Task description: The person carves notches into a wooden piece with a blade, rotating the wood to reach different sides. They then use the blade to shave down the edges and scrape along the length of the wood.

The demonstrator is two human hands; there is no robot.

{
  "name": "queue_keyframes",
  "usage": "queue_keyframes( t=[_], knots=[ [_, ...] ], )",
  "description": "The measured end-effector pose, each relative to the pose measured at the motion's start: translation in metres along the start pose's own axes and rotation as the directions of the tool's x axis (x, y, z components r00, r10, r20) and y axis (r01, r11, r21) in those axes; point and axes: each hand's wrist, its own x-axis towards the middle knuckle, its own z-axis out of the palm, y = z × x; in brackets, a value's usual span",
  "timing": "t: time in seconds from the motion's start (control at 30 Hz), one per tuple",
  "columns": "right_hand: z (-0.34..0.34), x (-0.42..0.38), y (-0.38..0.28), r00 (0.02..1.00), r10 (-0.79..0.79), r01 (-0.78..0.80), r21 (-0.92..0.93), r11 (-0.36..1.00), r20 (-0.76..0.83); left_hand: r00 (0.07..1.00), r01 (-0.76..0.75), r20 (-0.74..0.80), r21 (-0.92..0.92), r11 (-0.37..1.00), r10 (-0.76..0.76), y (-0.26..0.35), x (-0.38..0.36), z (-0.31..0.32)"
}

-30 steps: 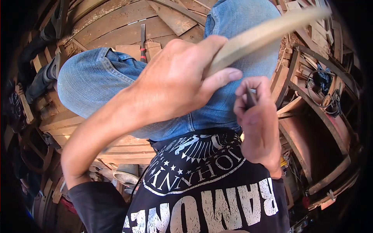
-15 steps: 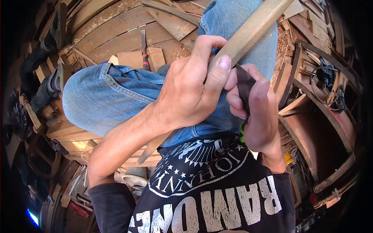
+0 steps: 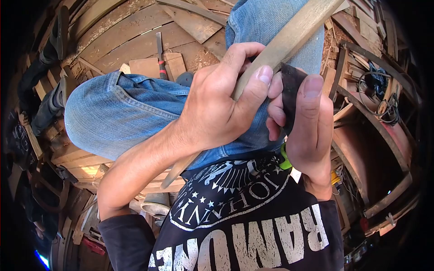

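Observation:
A long wooden stick (image 3: 294, 38) runs diagonally from the upper right, across the lap, to the left of the black shirt. My left hand (image 3: 221, 97) is closed around it, thumb on top. Just to the right, my right hand (image 3: 307, 122) grips a dark flat blade (image 3: 290, 90), with its thumb raised along it. The blade's upper end is at the stick's lower side; whether they touch is hard to tell. A bright green piece (image 3: 285, 158) shows below my right hand, partly hidden.
A chisel (image 3: 160, 56) with a red and black handle lies on the plank floor beyond the left knee, near wood blocks (image 3: 175, 64). Curved wooden frames (image 3: 384, 131) and cables (image 3: 386, 108) are at the right. Another person's legs (image 3: 49, 108) show at the far left.
My right hand and the blade have shifted slightly, and the blade's broad face shows more. My left hand still holds the stick. The view has moved a little.

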Motion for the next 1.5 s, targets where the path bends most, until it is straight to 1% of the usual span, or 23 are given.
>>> queue_keyframes(
  t=[0.1, 0.17, 0.2, 0.27, 0.37, 0.5, 0.57, 0.6, 0.67, 0.77, 1.1, 1.17, 1.2, 1.27, 1.4, 1.5],
  knots=[
    [-0.001, 0.001, -0.003, 1.000, 0.020, -0.020, 0.008, 1.000, 0.004, 1.000, -0.018, -0.009, 0.014, 1.000, 0.018, 0.001, 0.000, -0.001],
    [-0.001, 0.001, -0.005, 0.999, 0.034, -0.034, 0.016, 0.999, 0.010, 0.997, 0.080, 0.017, -0.080, 0.994, -0.079, 0.003, 0.000, 0.000],
    [-0.001, 0.001, -0.005, 0.999, 0.042, -0.042, 0.011, 0.999, -0.001, 0.997, 0.082, 0.017, -0.081, 0.993, -0.081, 0.003, -0.001, 0.002],
    [-0.002, 0.000, -0.004, 0.999, 0.050, -0.050, 0.007, 0.999, -0.013, 0.991, 0.131, -0.005, -0.146, 0.981, -0.133, 0.002, -0.001, 0.004],
    [-0.003, 0.000, -0.002, 0.998, 0.054, -0.054, -0.007, 0.999, -0.014, 0.994, 0.110, 0.002, -0.150, 0.983, -0.111, 0.000, -0.001, 0.004],
    [-0.005, -0.001, 0.001, 0.997, 0.076, -0.076, 0.033, 0.997, -0.001, 0.995, 0.103, -0.001, -0.146, 0.984, -0.104, 0.001, 0.000, 0.005],
    [-0.005, -0.001, 0.002, 0.996, 0.089, -0.089, 0.050, 0.995, 0.008, 0.988, 0.141, -0.050, -0.145, 0.979, -0.149, 0.002, 0.001, 0.005],
    [-0.006, -0.001, 0.003, 0.995, 0.096, -0.097, 0.064, 0.993, 0.012, 0.987, 0.144, -0.049, -0.144, 0.979, -0.153, 0.001, 0.000, 0.006],
    [-0.006, -0.001, 0.004, 0.995, 0.102, -0.103, 0.081, 0.991, 0.014, 0.995, 0.097, -0.004, -0.140, 0.985, -0.098, -0.002, -0.001, 0.006],
    [-0.008, -0.002, 0.004, 0.994, 0.111, -0.113, 0.086, 0.990, 0.022, 0.993, 0.118, 0.008, -0.155, 0.981, -0.118, 0.001, -0.001, 0.007],
    [-0.006, -0.004, 0.005, 0.995, 0.104, -0.104, 0.087, 0.991, 0.005, 0.999, 0.043, -0.017, -0.155, 0.987, -0.046, -0.010, -0.002, 0.012],
    [-0.005, -0.005, 0.006, 0.994, 0.107, -0.107, 0.083, 0.991, 0.010, 0.996, -0.082, -0.049, -0.113, 0.990, 0.077, -0.014, 0.000, 0.013],
    [-0.005, -0.006, 0.009, 0.994, 0.109, -0.111, 0.098, 0.989, 0.023, 0.996, -0.083, -0.049, -0.113, 0.990, 0.078, -0.012, -0.001, 0.012],
    [-0.004, -0.006, 0.009, 0.993, 0.110, -0.114, 0.113, 0.987, 0.037, 0.998, 0.062, -0.004, -0.141, 0.988, -0.064, -0.003, -0.002, 0.009],
    [-0.005, -0.007, 0.007, 0.994, 0.102, -0.105, 0.081, 0.991, 0.031, 0.998, 0.058, 0.003, -0.145, 0.988, -0.058, -0.001, -0.002, 0.009],
    [-0.004, -0.008, 0.008, 0.995, 0.098, -0.101, 0.090, 0.991, 0.034, 0.995, 0.098, 0.016, -0.175, 0.980, -0.097, 0.000, -0.003, 0.007]
  ],
)
